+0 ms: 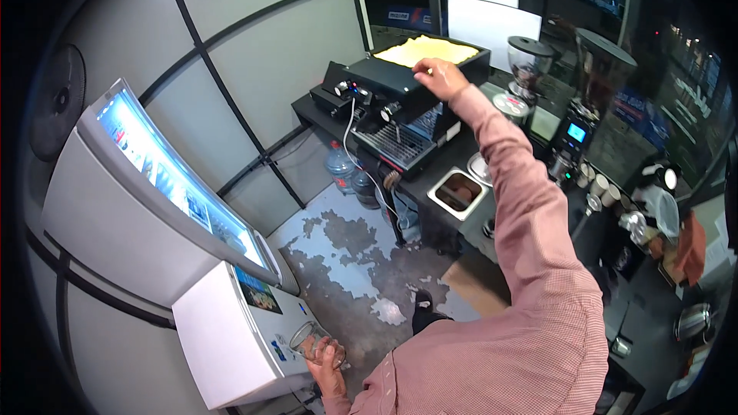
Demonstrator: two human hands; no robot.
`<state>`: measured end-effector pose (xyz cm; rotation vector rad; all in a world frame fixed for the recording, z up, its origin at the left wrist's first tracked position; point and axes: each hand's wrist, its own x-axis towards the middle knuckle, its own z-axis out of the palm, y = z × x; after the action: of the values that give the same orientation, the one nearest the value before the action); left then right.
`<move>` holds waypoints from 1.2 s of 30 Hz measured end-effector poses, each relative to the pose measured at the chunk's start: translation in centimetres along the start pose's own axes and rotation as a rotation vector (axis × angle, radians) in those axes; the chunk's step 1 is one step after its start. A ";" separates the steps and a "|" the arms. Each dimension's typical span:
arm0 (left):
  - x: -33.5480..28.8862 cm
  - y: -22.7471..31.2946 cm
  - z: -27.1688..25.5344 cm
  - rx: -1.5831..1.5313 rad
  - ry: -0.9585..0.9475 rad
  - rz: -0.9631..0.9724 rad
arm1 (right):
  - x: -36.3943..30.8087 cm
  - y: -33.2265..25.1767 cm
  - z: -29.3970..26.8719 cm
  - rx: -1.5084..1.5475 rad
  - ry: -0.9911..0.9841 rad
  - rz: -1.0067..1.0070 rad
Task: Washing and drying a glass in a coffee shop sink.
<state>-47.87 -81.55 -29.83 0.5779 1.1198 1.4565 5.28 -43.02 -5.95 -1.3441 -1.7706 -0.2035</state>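
My left hand, low in the picture, is closed round a clear glass beside the white chest unit. My right arm stretches forward across the counter. At its end, my right hand is over the top edge of a black espresso machine, just in front of a yellow cloth spread on top. Its fingers are bent together. Anything between them is too small to make out, and I cannot tell whether the hand touches the machine.
A lit display fridge and a white chest unit stand left. Two coffee grinders are beyond my right arm. A steel-rimmed bin is set in the counter. Large water bottles stand under it, above worn flooring.
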 end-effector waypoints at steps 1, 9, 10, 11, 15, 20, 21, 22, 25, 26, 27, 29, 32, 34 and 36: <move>1.6 0.4 1.3 -0.025 0.029 0.021 | 3.0 3.2 0.9 -0.108 -0.067 0.066; 14.6 1.8 10.7 -0.099 0.087 0.104 | 14.0 19.8 6.6 -0.381 -0.716 0.124; 15.7 2.0 11.2 -0.093 0.113 0.086 | 14.4 19.6 7.5 -0.369 -0.691 0.137; 16.8 2.1 11.9 -0.079 0.111 0.101 | 14.9 19.9 8.1 -0.365 -0.688 0.127; 21.4 1.8 13.5 -0.039 0.071 0.068 | 17.0 21.8 7.1 -0.311 -0.612 0.087; 29.4 1.1 15.7 -0.017 -0.047 0.003 | 22.4 27.3 2.5 -0.248 0.218 0.412; 31.2 1.1 16.2 0.003 -0.061 -0.003 | 23.3 27.2 1.8 -0.269 0.274 0.453; 32.8 1.3 16.6 0.001 -0.081 -0.009 | 24.4 26.8 1.7 -0.285 0.285 0.459; 38.2 2.0 18.7 0.064 -0.149 0.027 | 28.3 25.7 -0.8 -0.356 0.416 0.308; 40.2 2.3 19.4 0.060 -0.214 0.028 | 30.1 24.8 -2.1 -0.402 0.477 0.250; 42.4 2.7 20.3 0.052 -0.293 0.024 | 32.1 24.3 -5.5 -0.421 0.479 0.230; 46.4 4.0 21.5 0.067 -0.385 0.013 | 34.3 21.1 -9.1 -0.445 0.479 0.223; 51.7 7.5 23.2 0.093 -0.476 -0.007 | 31.3 4.0 -8.4 0.956 0.339 0.138; 54.9 9.1 26.3 0.047 -0.687 -0.037 | 24.7 3.1 -13.2 0.790 0.624 0.056; 57.9 11.0 28.0 0.046 -0.784 -0.053 | 19.5 2.3 -7.8 0.492 0.437 -0.063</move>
<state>-42.40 -16.94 -22.26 1.0279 0.5373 1.0032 10.84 -33.12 11.86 -0.8170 -1.3745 -0.0782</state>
